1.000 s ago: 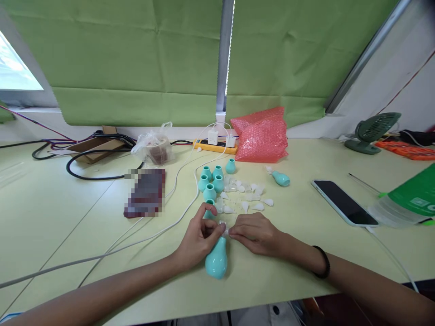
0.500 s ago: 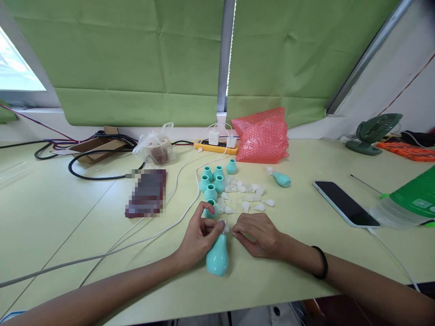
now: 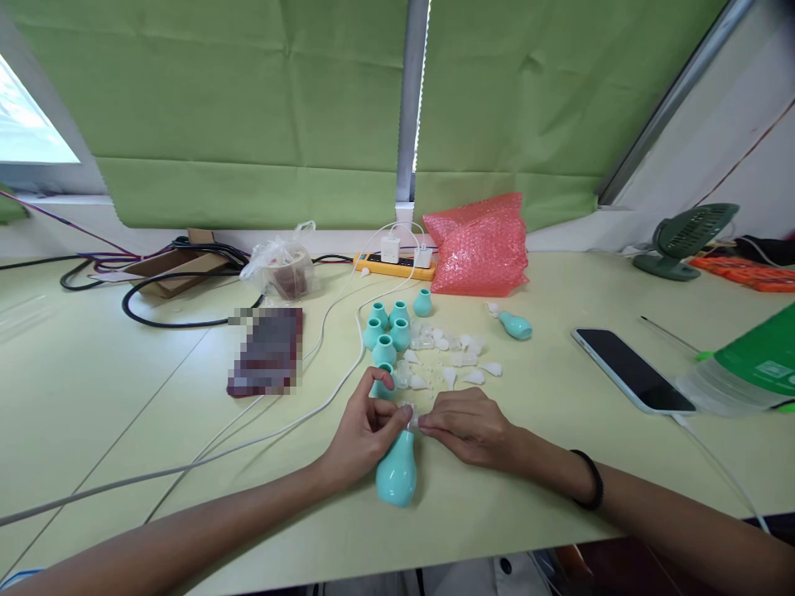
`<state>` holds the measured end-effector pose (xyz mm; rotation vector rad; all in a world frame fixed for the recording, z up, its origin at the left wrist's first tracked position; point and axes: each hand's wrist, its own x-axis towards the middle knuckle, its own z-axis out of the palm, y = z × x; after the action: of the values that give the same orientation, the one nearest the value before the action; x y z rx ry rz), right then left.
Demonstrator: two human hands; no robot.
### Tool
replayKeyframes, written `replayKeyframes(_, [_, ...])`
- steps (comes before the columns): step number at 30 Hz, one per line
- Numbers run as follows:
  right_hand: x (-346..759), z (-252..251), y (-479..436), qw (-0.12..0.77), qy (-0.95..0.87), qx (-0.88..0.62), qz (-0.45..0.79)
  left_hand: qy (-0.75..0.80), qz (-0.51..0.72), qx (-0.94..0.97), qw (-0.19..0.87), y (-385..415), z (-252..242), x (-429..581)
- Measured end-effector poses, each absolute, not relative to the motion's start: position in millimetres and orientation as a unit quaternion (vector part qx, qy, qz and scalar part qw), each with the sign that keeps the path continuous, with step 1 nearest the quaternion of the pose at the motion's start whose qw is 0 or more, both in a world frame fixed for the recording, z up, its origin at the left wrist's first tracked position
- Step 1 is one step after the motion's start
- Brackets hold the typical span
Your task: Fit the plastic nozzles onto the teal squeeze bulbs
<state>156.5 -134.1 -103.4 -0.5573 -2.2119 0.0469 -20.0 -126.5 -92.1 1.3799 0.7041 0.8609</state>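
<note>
A teal rubber bulb [image 3: 396, 472] with a narrow neck rests near the front of the table. A small clear plastic piece [image 3: 413, 417] sits at the top of its neck. My left hand [image 3: 366, 426] is closed in a pinch on that piece, thumb in front and index finger raised and curled. From the right, my right hand [image 3: 469, 424] meets the piece with its fingertips pressed together; whatever they pinch is hidden. Beyond my hands stand several teal bulb parts with open tops [image 3: 384, 351]. Scattered beside them are white and clear plastic bits [image 3: 474, 377].
Another teal bulb with a white tip [image 3: 515, 325] lies farther right. A phone [image 3: 633, 370] and a green-labelled container [image 3: 745, 364] are at the right. White cables [image 3: 291, 426] cross the left side. At the back are a yellow power strip [image 3: 376, 265] and a pink bubble-wrap bag [image 3: 478, 248].
My right hand has moved slightly left, and its fingertips now touch the clear piece. My left hand and the bulb have stayed nearly in place.
</note>
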Motion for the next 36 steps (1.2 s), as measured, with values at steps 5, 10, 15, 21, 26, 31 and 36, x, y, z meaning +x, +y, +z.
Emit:
replayKeyframes(5, [153,-99,-137,0.384,-0.894,-0.229,-0.028,0.303,0.374,0.604,0.635,-128,-93,-20])
replayKeyframes(10, [150,-93,-138,0.358,-0.9,-0.238,-0.069,0.301,0.384,0.597,0.637,-128,-93,-19])
replayKeyframes(15, [153,-92,-137,0.355,-0.892,-0.279,-0.005,0.294,0.387,0.598,0.637,-128,-90,-20])
replayKeyframes(21, [158,-85,-135,0.341,-0.814,-0.352,0.312,0.302,0.391,0.588,0.641,-128,-89,-20])
replayKeyframes(26, [161,-70,-138,0.287,-0.757,-0.312,0.497,0.313,0.395,0.591,0.63,-127,-90,-20])
replayKeyframes(31, [169,-70,-130,0.328,-0.84,-0.38,0.206,0.325,0.391,0.624,0.594,-131,-91,-21])
replayKeyframes(36, [178,-94,-103,0.283,-0.851,-0.44,-0.034,0.352,0.425,0.679,0.485,-137,-92,-22])
